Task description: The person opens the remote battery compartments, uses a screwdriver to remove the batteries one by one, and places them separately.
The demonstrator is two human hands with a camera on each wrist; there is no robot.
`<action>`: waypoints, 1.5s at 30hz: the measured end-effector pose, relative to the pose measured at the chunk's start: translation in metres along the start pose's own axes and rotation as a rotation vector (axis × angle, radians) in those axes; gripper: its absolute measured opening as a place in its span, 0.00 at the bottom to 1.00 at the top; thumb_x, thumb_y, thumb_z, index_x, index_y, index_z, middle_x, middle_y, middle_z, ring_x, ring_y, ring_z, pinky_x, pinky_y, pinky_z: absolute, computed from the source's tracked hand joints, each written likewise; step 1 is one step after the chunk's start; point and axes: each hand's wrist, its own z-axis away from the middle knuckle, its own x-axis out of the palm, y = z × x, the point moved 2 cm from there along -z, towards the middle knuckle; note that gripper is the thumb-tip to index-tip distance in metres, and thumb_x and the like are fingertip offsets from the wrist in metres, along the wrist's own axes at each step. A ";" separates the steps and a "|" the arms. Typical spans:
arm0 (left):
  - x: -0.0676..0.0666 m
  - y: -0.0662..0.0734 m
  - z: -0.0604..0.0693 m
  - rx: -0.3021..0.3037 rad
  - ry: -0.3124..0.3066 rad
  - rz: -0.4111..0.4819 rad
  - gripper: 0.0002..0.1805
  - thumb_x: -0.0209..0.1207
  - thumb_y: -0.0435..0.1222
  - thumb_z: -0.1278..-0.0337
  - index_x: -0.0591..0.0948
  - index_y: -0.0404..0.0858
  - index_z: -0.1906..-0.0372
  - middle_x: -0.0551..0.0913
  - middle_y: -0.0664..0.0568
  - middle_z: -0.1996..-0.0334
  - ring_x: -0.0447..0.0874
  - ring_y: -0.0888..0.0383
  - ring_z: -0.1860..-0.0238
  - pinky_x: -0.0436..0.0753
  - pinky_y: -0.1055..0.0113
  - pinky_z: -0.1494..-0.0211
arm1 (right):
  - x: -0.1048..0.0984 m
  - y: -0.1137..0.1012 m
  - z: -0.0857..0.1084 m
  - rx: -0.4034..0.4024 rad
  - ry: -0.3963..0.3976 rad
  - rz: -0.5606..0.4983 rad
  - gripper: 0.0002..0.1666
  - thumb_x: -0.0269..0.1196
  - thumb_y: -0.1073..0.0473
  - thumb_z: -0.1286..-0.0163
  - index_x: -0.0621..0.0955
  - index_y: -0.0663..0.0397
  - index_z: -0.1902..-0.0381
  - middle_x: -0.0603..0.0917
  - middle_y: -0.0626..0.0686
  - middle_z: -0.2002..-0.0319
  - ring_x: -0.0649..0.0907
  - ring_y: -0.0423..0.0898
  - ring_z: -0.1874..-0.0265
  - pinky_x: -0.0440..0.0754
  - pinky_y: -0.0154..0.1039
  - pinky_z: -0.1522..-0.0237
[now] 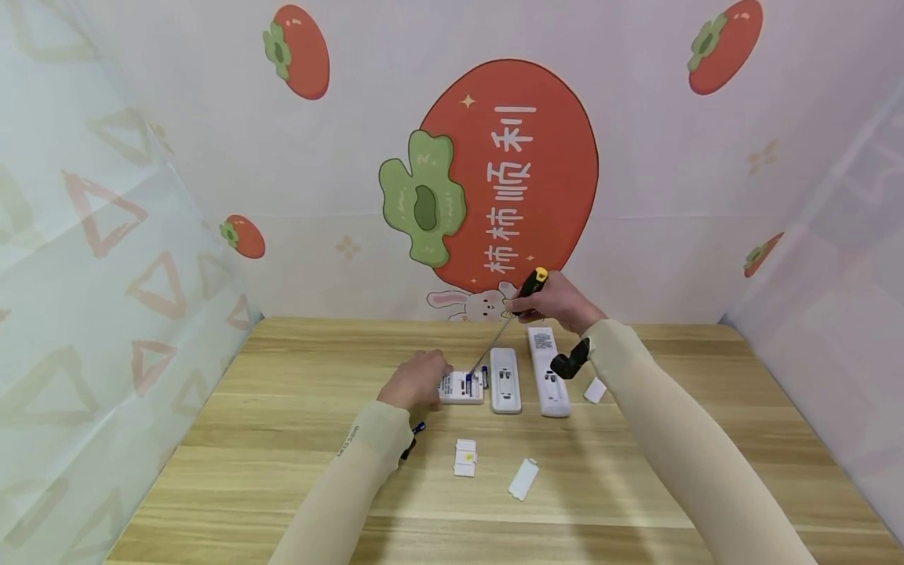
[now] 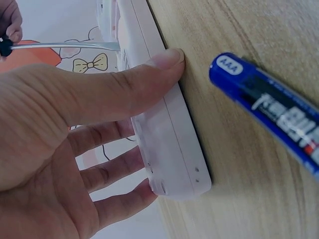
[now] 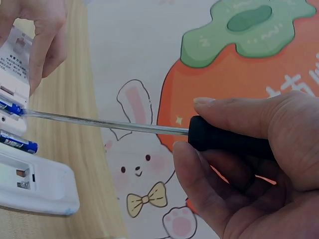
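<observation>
My left hand (image 1: 417,378) grips the left end of a white remote control (image 1: 456,398), thumb on one long side and fingers on the other. The remote lies back up with its battery compartment uncovered. In my right hand (image 1: 561,302) is a screwdriver (image 1: 531,290) with a black and yellow handle, slanting down to the left. In the right wrist view, its tip touches the end of a blue battery (image 3: 9,106) in the compartment. A second blue battery (image 3: 19,142) lies on the table between this remote and the neighbouring one. Another AAA battery (image 2: 279,109) lies near my left wrist.
To the right lie a shorter white remote (image 1: 504,403) and a longer one (image 1: 544,353), both with bare battery compartments. Battery covers lie in front, one with a yellow mark (image 1: 464,457) and a plain one (image 1: 523,479); a small white cover (image 1: 595,390) is farther right.
</observation>
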 end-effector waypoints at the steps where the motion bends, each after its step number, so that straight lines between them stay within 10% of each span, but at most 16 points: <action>1: 0.000 0.000 0.000 0.000 0.000 -0.001 0.29 0.80 0.29 0.60 0.86 0.38 0.45 0.82 0.48 0.48 0.77 0.48 0.48 0.79 0.49 0.41 | 0.000 -0.002 0.001 -0.001 -0.005 0.012 0.26 0.70 0.64 0.33 0.75 0.73 0.42 0.84 0.63 0.57 0.88 0.52 0.67 0.88 0.46 0.58; 12: -0.003 0.002 0.002 0.014 0.000 -0.013 0.30 0.80 0.29 0.61 0.86 0.37 0.45 0.82 0.47 0.48 0.77 0.46 0.47 0.80 0.49 0.43 | 0.007 -0.017 0.016 -0.117 -0.084 0.129 0.14 0.74 0.63 0.37 0.85 0.67 0.57 0.86 0.64 0.58 0.89 0.52 0.65 0.88 0.47 0.56; 31: -0.001 0.000 0.000 0.026 0.009 0.004 0.31 0.80 0.29 0.62 0.86 0.37 0.45 0.82 0.47 0.49 0.78 0.47 0.48 0.80 0.50 0.43 | 0.031 -0.040 0.036 -0.216 -0.003 0.328 0.10 0.76 0.61 0.40 0.87 0.60 0.64 0.88 0.53 0.68 0.89 0.54 0.70 0.88 0.43 0.64; 45: 0.000 0.000 0.001 0.015 0.007 -0.013 0.31 0.80 0.30 0.60 0.86 0.38 0.43 0.82 0.46 0.47 0.78 0.46 0.46 0.79 0.49 0.40 | 0.034 -0.046 0.026 -0.147 0.022 0.404 0.13 0.76 0.56 0.39 0.85 0.57 0.63 0.87 0.53 0.68 0.89 0.51 0.70 0.87 0.42 0.62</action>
